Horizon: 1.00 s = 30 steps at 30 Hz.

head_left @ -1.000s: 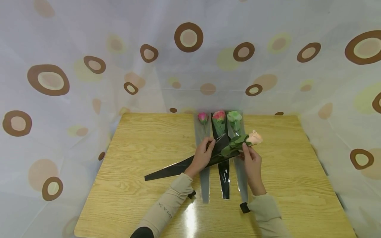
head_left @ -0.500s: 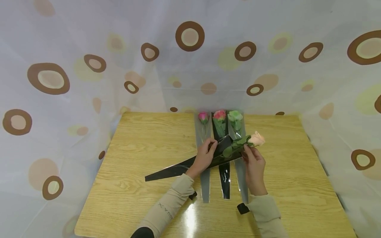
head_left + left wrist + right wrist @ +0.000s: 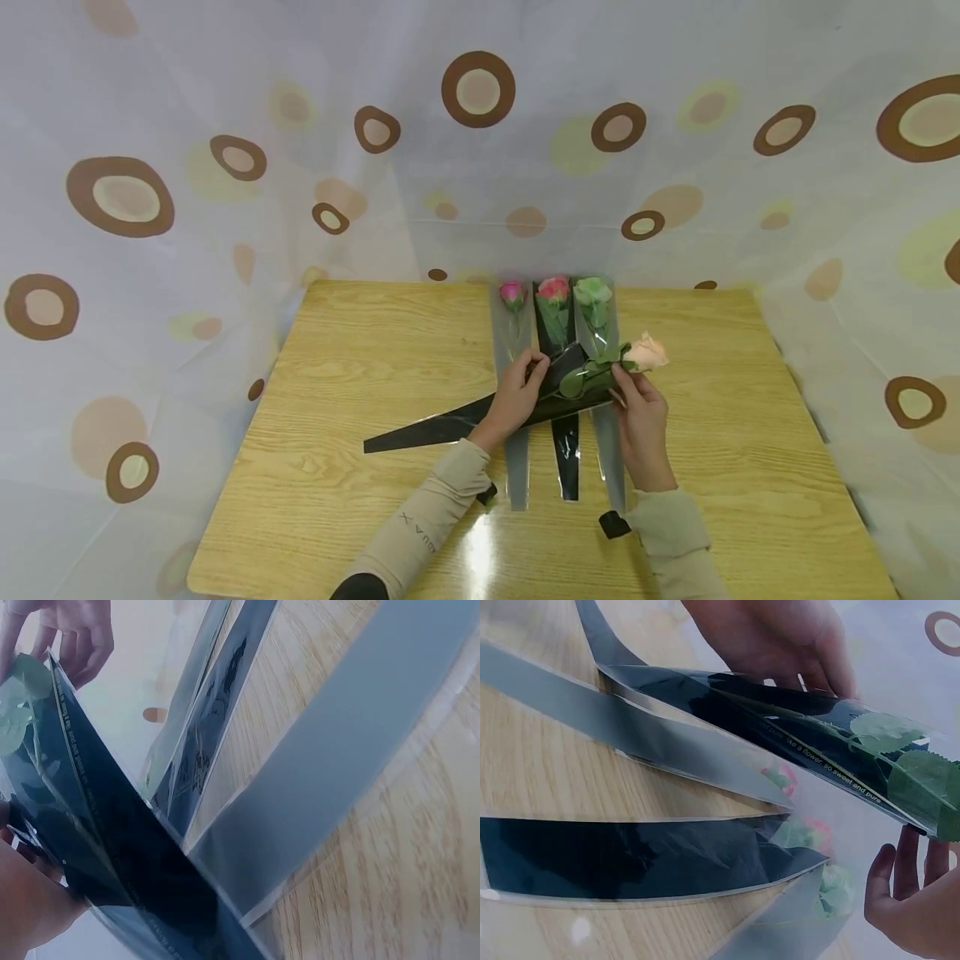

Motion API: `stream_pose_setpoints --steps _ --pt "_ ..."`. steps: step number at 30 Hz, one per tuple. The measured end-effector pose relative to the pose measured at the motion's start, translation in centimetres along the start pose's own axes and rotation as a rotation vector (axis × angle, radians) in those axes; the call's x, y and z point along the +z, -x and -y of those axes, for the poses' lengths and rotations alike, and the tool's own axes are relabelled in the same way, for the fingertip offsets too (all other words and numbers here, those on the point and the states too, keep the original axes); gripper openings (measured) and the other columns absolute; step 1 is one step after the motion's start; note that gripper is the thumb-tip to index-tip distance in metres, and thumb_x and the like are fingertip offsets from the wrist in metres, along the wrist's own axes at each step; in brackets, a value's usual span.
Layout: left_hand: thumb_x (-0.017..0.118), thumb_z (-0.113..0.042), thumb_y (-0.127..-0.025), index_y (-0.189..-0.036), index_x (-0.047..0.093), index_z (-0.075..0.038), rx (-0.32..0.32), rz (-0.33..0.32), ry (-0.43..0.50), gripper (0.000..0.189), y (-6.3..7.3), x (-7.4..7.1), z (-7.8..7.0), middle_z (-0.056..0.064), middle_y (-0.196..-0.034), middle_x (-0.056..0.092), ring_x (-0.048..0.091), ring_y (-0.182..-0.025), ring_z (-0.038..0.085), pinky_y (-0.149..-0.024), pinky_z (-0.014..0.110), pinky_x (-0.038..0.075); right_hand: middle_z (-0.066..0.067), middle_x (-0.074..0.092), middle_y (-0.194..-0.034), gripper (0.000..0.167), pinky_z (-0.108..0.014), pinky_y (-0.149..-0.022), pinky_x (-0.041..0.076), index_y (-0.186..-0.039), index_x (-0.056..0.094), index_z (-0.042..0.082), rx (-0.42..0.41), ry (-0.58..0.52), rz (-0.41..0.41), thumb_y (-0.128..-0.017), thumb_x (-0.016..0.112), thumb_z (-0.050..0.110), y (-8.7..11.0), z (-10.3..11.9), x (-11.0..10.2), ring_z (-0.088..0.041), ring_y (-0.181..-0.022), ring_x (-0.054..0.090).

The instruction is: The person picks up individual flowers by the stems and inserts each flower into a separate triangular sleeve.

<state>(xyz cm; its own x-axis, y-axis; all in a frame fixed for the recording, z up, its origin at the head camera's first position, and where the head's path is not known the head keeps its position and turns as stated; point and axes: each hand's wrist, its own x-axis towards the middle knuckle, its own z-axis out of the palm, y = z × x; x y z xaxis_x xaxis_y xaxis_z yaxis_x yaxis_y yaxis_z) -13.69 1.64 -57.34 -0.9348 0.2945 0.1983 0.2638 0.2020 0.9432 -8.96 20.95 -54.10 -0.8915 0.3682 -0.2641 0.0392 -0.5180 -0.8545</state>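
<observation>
A peach rose (image 3: 646, 353) with green leaves lies partly inside a long black flower sleeve (image 3: 442, 427) with a clear front. Its bloom sticks out past the sleeve's wide mouth. My left hand (image 3: 512, 400) grips the sleeve near that mouth, thumb and forefinger at the upper edge. At the other side, my right hand (image 3: 643, 425) pinches the rose just below the bloom, its fingertips right at the sleeve's rim. In the right wrist view, leaves (image 3: 922, 780) show through the clear film, and gold lettering runs along the sleeve. The narrow end points left.
Three wrapped roses lie side by side under the held sleeve: a magenta rose (image 3: 513, 296) in grey, a pink-red rose (image 3: 553, 291) in black, and a pale green rose (image 3: 592, 292) in grey. The wooden table (image 3: 360, 333) meets a patterned curtain (image 3: 480, 175) behind.
The rose and my right hand have shifted slightly right. The sleeve's lower front edge now covers more of the stem and lower leaves. My left hand keeps its grip.
</observation>
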Motion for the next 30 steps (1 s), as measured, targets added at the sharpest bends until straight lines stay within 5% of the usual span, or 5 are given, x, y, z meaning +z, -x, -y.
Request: stream_pose_setpoints --steps 7,21,30 --pt "0.047 -0.028 -0.115 -0.121 0.064 -0.009 0.023 -0.013 -0.018 0.026 0.0 0.2 0.1 0.012 -0.106 0.066 0.054 -0.085 0.011 -0.078 0.026 0.046 0.013 0.072 -0.082 0.02 -0.02 -0.072 0.048 -0.079 0.076 0.018 0.011 0.023 0.001 -0.099 0.075 0.014 0.1 -0.7 0.2 -0.003 -0.078 0.06" --pt "0.047 -0.029 -0.115 -0.121 0.063 -0.009 0.013 -0.014 0.006 0.026 -0.4 0.5 -0.2 0.012 -0.103 0.065 0.051 -0.078 0.01 -0.074 0.025 0.045 0.019 0.074 -0.093 0.026 -0.016 -0.087 0.053 -0.082 0.079 0.03 0.006 0.199 0.039 -0.102 0.071 0.016 0.2 -1.9 0.6 0.001 -0.095 0.065" --pt "0.046 -0.03 -0.115 -0.121 0.063 -0.01 0.011 -0.005 -0.008 0.027 -0.3 0.0 -0.3 0.011 -0.105 0.065 0.052 -0.081 0.011 -0.075 0.027 0.046 0.019 0.072 -0.1 0.024 -0.022 -0.089 0.054 -0.095 0.073 0.028 0.098 0.272 0.292 -0.111 0.056 0.032 0.2 -0.5 -0.9 0.001 -0.099 0.065"
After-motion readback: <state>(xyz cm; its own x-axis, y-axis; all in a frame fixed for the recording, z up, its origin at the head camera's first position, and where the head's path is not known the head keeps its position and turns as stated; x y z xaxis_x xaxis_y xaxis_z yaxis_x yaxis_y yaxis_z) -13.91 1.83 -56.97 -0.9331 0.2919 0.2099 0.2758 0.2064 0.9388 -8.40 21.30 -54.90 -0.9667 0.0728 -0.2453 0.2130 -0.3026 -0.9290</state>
